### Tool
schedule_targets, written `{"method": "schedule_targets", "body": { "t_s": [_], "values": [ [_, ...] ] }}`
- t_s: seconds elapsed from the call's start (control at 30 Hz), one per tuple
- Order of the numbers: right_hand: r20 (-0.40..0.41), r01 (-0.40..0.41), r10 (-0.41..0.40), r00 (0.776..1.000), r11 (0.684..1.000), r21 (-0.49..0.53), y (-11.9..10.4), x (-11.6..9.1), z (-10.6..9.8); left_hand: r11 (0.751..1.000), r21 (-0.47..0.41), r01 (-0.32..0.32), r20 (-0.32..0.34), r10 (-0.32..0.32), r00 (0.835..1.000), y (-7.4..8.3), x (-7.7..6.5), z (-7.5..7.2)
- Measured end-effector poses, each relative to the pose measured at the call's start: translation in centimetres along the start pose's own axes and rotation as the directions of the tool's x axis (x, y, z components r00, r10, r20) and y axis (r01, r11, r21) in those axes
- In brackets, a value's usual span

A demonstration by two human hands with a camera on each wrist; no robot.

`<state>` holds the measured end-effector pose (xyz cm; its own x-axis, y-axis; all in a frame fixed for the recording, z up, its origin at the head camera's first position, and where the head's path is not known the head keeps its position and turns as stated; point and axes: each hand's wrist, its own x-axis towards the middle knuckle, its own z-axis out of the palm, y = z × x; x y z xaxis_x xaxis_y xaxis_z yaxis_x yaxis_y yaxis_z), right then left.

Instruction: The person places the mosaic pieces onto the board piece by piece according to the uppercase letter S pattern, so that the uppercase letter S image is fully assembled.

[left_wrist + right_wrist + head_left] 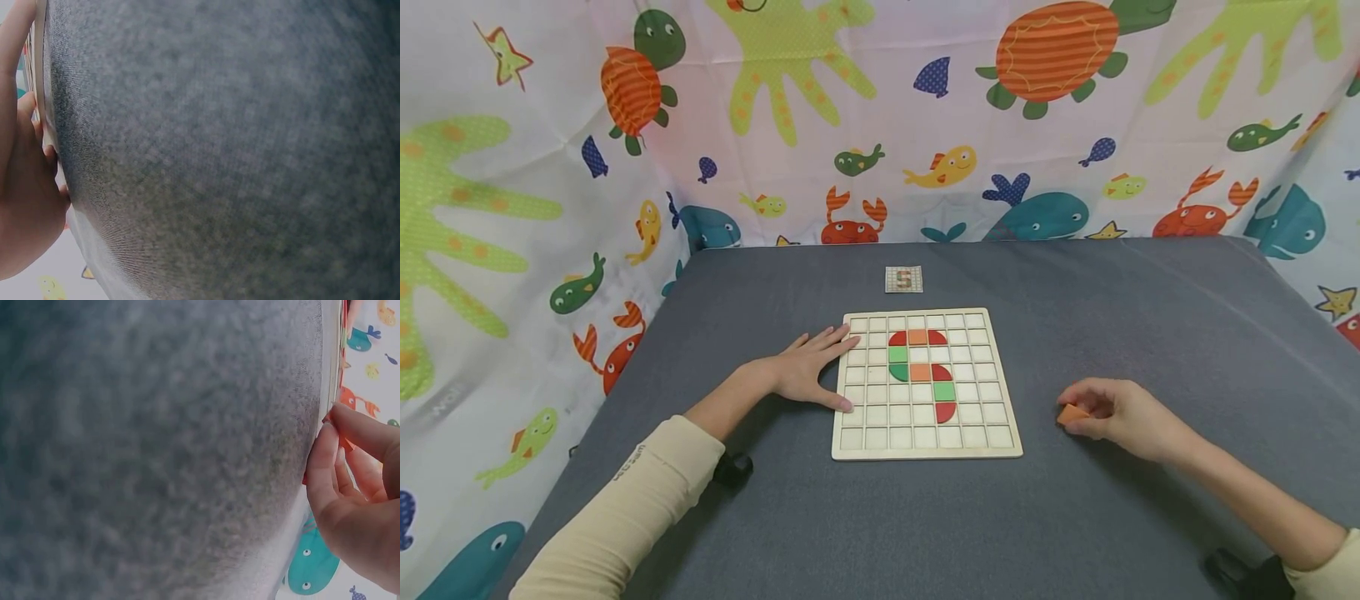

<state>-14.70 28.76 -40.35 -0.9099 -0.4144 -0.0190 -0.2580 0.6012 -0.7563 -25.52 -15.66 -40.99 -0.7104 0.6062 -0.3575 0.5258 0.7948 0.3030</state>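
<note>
Table: a grey felt-covered table (1150, 333) is enclosed on three sides by a sea-creature curtain (512, 208), so the work surface is screened off.
Board: a wooden grid board (925, 442) is laid flat at the middle of the table, square to the person, within reach of both hands.
Left hand: the left hand (808, 371) is laid flat with fingers spread, fingertips resting on the board's left edge; the board seems to be steadied this way against sliding.
Right hand: the right hand (1112, 408) is set on the felt well to the right of the board, its fingers curled around a small piece.
Figure: red, green and orange tiles (921, 372) are seated in the cells as an S-like shape, its lower part apparently unfinished.
Pattern card: a small card (903, 279) showing the same figure is placed just behind the board, likely as a reference.
Orange piece: the orange tile (1072, 413) is pinched between thumb and fingertips, touching the felt, apart from the board.
</note>
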Motion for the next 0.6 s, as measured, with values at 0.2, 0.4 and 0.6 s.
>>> {"method": "schedule_targets", "body": {
  "t_s": [0.2,0.4,0.6],
  "values": [
    [0.051,-0.148,0.142,0.988,0.981,0.128,-0.6,0.5,-0.3,1.0,0.001,-0.001,-0.001,0.001,1.0,0.0,0.0,0.0],
    [0.068,-0.214,0.204,0.977,0.946,0.242,-1.2,1.1,0.1,1.0,-0.001,0.0,0.0,0.0,1.0,0.0,-0.1,-0.1],
    [0.058,-0.225,0.218,0.974,0.947,0.23,-1.9,1.9,0.5,1.0,-0.001,-0.007,0.0,0.007,1.0,0.1,-0.2,-0.2]
  ]
}}
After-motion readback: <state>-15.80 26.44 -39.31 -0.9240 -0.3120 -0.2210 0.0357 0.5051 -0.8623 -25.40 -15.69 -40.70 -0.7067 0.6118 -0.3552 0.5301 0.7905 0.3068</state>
